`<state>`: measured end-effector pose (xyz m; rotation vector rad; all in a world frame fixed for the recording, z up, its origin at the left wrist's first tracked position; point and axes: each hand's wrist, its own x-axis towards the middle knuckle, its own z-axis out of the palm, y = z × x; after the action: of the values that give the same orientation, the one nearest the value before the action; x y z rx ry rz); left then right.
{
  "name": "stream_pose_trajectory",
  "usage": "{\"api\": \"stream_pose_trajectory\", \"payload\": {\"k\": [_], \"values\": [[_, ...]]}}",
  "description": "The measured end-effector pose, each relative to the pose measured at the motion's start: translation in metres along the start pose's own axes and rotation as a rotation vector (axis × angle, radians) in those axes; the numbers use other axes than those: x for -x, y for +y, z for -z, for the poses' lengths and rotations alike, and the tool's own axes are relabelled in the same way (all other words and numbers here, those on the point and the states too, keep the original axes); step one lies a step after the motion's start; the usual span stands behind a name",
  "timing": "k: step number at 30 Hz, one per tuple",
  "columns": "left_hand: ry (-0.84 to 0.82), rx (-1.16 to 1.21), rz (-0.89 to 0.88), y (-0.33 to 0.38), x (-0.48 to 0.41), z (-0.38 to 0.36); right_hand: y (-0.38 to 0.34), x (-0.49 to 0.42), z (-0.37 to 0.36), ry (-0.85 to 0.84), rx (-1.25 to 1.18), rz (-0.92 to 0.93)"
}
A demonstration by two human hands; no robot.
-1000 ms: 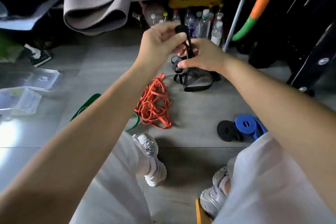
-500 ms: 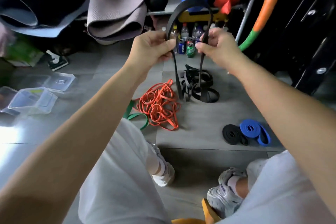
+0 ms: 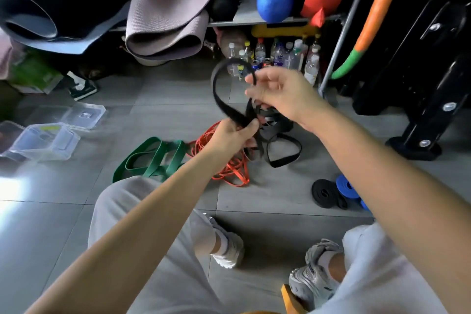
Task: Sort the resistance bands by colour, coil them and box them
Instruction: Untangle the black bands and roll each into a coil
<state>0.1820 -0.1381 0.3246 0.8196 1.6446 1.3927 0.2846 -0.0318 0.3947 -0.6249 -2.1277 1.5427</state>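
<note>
Clear boxes (image 3: 43, 141) sit on the floor at the left. Next lie loose green bands (image 3: 153, 158) and orange bands (image 3: 229, 169). The left hand (image 3: 233, 136) grips a black band (image 3: 217, 94) held up in the air, and the right hand (image 3: 283, 92) pinches its top. A black coil (image 3: 325, 192) and a blue coil (image 3: 346, 187) lie far right.

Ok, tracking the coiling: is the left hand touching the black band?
Touching. The head view shows the left hand gripping the black band below its raised loop.

Left hand (image 3: 235, 135) grips the black band (image 3: 215, 90) low; right hand (image 3: 280, 92) pinches it higher.
</note>
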Motion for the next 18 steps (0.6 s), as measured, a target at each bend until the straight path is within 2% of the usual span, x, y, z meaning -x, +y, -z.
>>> {"api": "stream_pose_trajectory", "payload": {"k": [2, 4, 8, 11, 14, 18], "values": [[0.052, 0.036, 0.05, -0.024, 0.009, 0.006, 0.028, 0.002, 0.0, -0.046, 0.121, -0.088], [0.112, 0.044, 0.101, -0.049, 0.013, 0.011, 0.061, 0.004, 0.001, -0.017, 0.204, -0.174], [0.204, 0.073, 0.275, -0.09, 0.007, 0.012, 0.132, 0.009, 0.004, 0.078, 0.222, -0.374], [0.228, 0.064, 0.388, -0.112, -0.009, 0.008, 0.174, 0.007, 0.011, 0.047, 0.254, -0.515], [0.207, 0.012, 0.505, -0.116, -0.046, 0.009, 0.202, -0.023, 0.036, -0.034, 0.335, -0.613], [0.009, -0.203, 0.652, -0.094, -0.127, 0.021, 0.241, -0.081, 0.077, -0.101, 0.494, -0.695]]}}
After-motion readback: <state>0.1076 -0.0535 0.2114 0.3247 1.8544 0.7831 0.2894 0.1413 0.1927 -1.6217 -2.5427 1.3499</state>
